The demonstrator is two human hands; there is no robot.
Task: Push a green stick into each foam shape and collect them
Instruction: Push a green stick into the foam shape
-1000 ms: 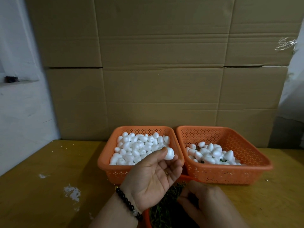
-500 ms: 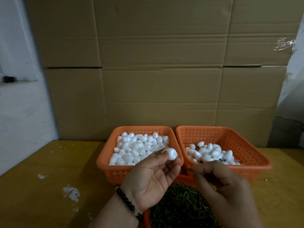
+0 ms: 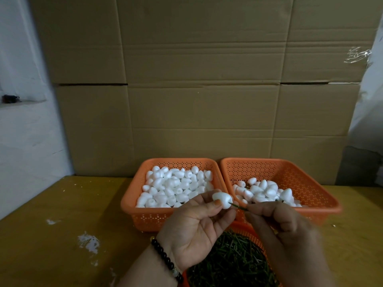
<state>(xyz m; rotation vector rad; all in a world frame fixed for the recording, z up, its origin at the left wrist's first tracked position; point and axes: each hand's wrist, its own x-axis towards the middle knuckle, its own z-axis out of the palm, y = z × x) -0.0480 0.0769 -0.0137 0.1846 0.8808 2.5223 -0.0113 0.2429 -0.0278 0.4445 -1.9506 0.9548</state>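
Currently, one foam shape pinched in my left hand, above the tray of sticks. One green stick, pinched by my right hand, tip touching the shape. Behind: left basket full of foam shapes, right basket partly filled. All on a wooden table.

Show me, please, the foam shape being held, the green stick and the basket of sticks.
foam shape (image 3: 222,199), head view, its white side.
green stick (image 3: 238,207), head view, bare middle.
basket of sticks (image 3: 249,230), head view, orange rim.
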